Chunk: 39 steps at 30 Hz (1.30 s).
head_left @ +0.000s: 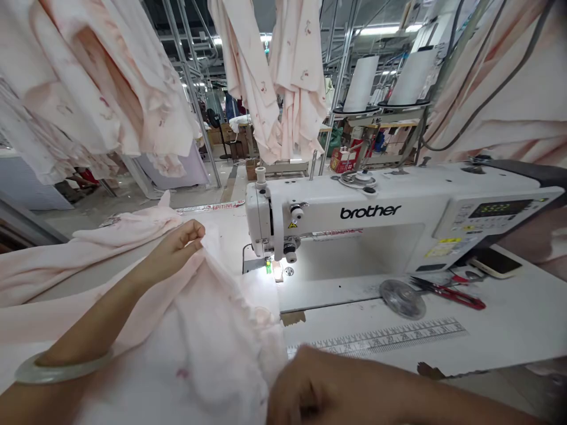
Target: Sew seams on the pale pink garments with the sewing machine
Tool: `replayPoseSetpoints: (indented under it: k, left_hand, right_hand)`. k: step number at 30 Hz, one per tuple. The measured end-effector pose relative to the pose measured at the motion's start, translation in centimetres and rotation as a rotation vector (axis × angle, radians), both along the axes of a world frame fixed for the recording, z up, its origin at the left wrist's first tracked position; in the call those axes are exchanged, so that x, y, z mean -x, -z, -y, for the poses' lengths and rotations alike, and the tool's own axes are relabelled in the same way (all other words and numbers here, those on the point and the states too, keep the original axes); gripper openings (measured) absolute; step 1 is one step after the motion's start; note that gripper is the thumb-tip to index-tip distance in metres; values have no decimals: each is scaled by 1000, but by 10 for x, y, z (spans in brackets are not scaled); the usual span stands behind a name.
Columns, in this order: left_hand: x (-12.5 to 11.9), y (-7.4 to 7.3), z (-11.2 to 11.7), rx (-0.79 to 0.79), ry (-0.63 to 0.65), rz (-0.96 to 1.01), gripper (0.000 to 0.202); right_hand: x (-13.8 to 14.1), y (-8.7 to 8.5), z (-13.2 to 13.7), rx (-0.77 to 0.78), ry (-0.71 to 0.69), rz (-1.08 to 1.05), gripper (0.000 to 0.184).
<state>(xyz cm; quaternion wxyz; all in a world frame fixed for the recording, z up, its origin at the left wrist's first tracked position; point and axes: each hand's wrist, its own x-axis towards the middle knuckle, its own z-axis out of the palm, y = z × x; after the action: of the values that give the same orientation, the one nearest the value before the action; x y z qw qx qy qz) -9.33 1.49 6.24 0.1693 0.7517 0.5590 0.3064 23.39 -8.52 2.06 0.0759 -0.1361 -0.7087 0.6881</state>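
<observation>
Pink fabric (208, 330) with a small print lies on the near left part of the white table (509, 330) and reaches up to the needle of the sewing machine (354, 218). At the far left, more pale pink cloth (88, 248) is piled on the table. The left hand (177, 248), with a pale green bangle (62, 369) on its wrist, pinches a raised fold of the fabric, fingers closed together on it. Near the bottom centre, the right hand (310, 389) is blurred; it rests at the gathered edge of the same fabric, and I cannot tell if it is clamped. A measuring tape (390, 337) is fixed on the table to the right. Farther right lie a round metal disc (402, 298), red-handled snips (452, 290) and a phone (496, 262).
</observation>
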Motion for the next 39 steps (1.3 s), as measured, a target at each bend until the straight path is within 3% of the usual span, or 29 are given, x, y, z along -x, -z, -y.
replayPoseSetpoints:
  k: [3, 5, 9, 11, 12, 14, 17, 19, 21, 22, 24, 28, 31, 33, 35, 39]
  left_hand:
    - [-8, -1, 14, 12, 50, -26, 23]
    - [-15, -3, 18, 16, 54, -56, 27]
    - [-24, -13, 21, -14, 23, -93, 27]
    - [-25, -21, 22, -57, -2, -73, 27]
    - [-26, -25, 23, -75, -20, -44, 27]
    - [-33, -30, 25, -87, -47, 31, 28]
    - [-54, -25, 26, 11, -15, 77, 29]
    - [-73, -12, 24, 169, 57, 34, 27]
    - [-89, 6, 19, 292, 104, -16, 26]
    - [-94, 15, 16, 316, 103, -35, 26]
    - [-100, 30, 9, 313, 69, -59, 25]
    - [-102, 41, -1, 290, 27, -84, 21]
    - [-105, 44, -7, 268, 19, -95, 17]
    - [-107, 46, -7, 260, 14, -106, 17]
    - [-108, 49, -5, 262, 13, -117, 17]
    - [-107, 49, 10, 289, 26, -137, 16]
  right_hand:
    - [11, -13, -22, -180, 486, 27, 24]
    - [25, -14, -38, -298, 641, 57, 27]
    - [53, -4, -59, -551, 604, 57, 68]
    - [63, -1, -61, -552, 550, 52, 64]
    - [67, -2, -60, -460, 509, 22, 53]
    - [70, -6, -54, -102, 370, -93, 34]
    - [63, -11, -41, 441, 200, -283, 48]
    - [50, -9, -33, 565, 248, -325, 62]
    - [34, -1, -30, 522, 363, -328, 78]
    - [25, 3, -30, 440, 414, -313, 85]
    - [9, 11, -35, 133, 444, -229, 86]
    - [-6, 16, -63, -804, 306, -7, 69]
    - [-5, 21, -90, -1330, 155, 56, 44]
    - [-2, 27, -102, -1523, 105, 82, 21]
    - [-2, 32, -107, -1599, 111, 100, 5]
    - [-7, 38, -97, -1644, 86, 9, 7]
